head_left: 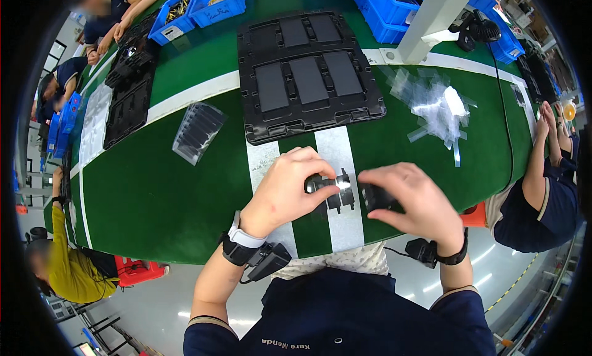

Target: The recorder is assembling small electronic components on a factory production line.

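My left hand [295, 184] is curled with thumb and index finger around a small shiny black rounded part [313, 183], largely covered by the fingers. Just right of it, a flat black part with small side tabs [343, 192] lies over the white strip on the green table. My right hand [414, 198], slightly blurred, grips a dark block [377, 197] between thumb and fingers, a short gap from the tabbed part. Beyond both hands sits a black moulded tray [311, 72] with several flat dark rectangular pieces in its pockets.
A clear plastic strip pack [198, 132] lies left on the green table [142, 202]. Crumpled clear film [431, 106] is heaped at right, near a grey post [428, 26] and a black cable. Blue bins [217, 7] line the far side. Other people sit at both sides.
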A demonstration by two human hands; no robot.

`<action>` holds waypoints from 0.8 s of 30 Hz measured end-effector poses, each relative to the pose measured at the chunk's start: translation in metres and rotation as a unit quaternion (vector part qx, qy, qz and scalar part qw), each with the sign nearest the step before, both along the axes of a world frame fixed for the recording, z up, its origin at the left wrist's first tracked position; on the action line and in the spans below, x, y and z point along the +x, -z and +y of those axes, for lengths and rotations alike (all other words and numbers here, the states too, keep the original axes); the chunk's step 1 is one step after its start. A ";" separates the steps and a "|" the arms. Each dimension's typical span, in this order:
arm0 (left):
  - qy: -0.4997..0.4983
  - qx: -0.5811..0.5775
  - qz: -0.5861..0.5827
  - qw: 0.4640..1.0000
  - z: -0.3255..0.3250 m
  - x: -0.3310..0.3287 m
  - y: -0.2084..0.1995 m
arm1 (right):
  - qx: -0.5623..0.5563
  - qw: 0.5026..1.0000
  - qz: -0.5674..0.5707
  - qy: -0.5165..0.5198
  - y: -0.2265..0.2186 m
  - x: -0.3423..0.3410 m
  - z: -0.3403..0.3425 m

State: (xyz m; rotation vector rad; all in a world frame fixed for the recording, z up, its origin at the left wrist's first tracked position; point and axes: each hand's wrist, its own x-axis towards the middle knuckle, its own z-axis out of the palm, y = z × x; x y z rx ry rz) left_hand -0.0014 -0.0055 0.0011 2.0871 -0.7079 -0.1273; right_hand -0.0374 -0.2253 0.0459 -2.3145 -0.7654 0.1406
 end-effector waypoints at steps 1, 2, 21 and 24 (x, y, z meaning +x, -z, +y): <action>0.003 -0.002 0.002 1.000 0.000 0.001 0.000 | -0.023 0.999 -0.022 -0.025 0.010 -0.003 0.001; 0.014 0.014 -0.002 1.000 -0.001 0.003 -0.001 | -0.051 0.998 -0.033 -0.020 0.017 -0.006 0.001; 0.045 0.092 0.026 0.994 -0.002 -0.002 -0.003 | 0.005 0.993 -0.115 -0.010 0.047 -0.012 -0.008; 0.042 0.091 0.028 0.995 -0.002 -0.002 -0.002 | 0.001 0.993 -0.114 -0.009 0.047 -0.012 -0.008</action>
